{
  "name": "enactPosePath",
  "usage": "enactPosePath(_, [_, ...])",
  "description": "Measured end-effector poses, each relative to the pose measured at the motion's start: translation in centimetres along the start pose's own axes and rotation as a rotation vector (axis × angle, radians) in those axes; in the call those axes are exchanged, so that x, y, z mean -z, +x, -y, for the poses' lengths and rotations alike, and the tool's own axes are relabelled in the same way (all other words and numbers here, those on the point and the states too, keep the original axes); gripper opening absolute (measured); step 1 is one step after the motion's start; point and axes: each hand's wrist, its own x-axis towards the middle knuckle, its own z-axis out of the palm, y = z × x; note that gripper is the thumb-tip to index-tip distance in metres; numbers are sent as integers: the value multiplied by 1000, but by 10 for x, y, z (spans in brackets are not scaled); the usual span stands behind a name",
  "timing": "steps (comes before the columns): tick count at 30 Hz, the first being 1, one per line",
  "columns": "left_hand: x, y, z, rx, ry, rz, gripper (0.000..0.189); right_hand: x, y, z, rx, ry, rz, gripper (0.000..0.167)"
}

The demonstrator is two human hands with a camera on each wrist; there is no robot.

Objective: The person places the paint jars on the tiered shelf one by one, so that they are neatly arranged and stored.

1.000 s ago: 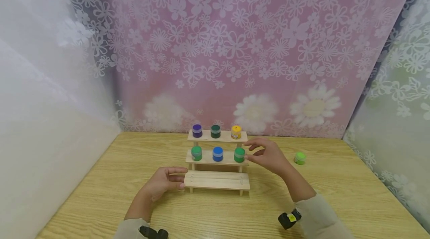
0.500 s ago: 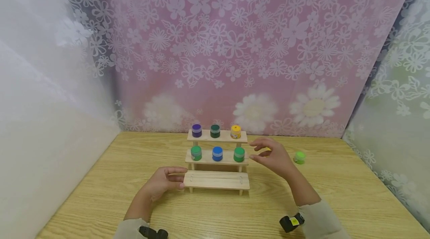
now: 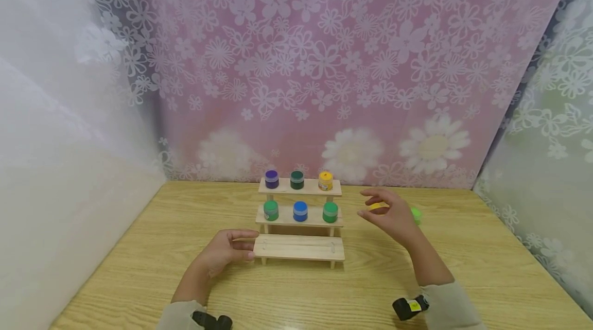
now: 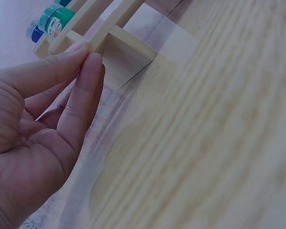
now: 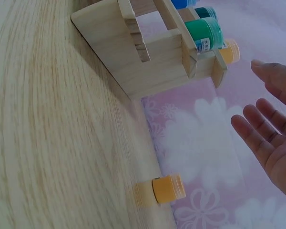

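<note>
A small three-step wooden display rack (image 3: 298, 247) stands on the table. My left hand (image 3: 227, 253) pinches the left end of its lowest board; in the left wrist view the thumb and fingertips meet at the board's corner. Purple (image 3: 272, 179), dark green (image 3: 297, 180) and yellow (image 3: 326, 181) paint jars line the top step. On the middle one are a green jar (image 3: 271, 210), a blue jar (image 3: 300, 211) and another green jar (image 3: 330, 212). Right of the rack, my right hand (image 3: 394, 216) has parted fingers and holds nothing. Nearest it is a second yellow jar (image 5: 168, 189), mostly hidden in the head view.
A light green jar (image 3: 416, 214) peeks out behind the right hand. The wood-grain table (image 3: 287, 299) ends at a pink flowered backdrop (image 3: 296, 88), with pale sheets on both sides.
My right hand has moved right, away from the green jar at the end of the middle step. It now covers part of the light green jar. The left hand stays put.
</note>
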Motion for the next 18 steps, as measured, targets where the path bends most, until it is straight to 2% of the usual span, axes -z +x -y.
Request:
enactPosePath(10, [0,0,0,2,3,-4,55,8,-2,-19,-7,-29,-20,46])
enactPosePath(18, [0,0,1,-4,4,-9,53,12,-1,-30,-78,-28,10,52])
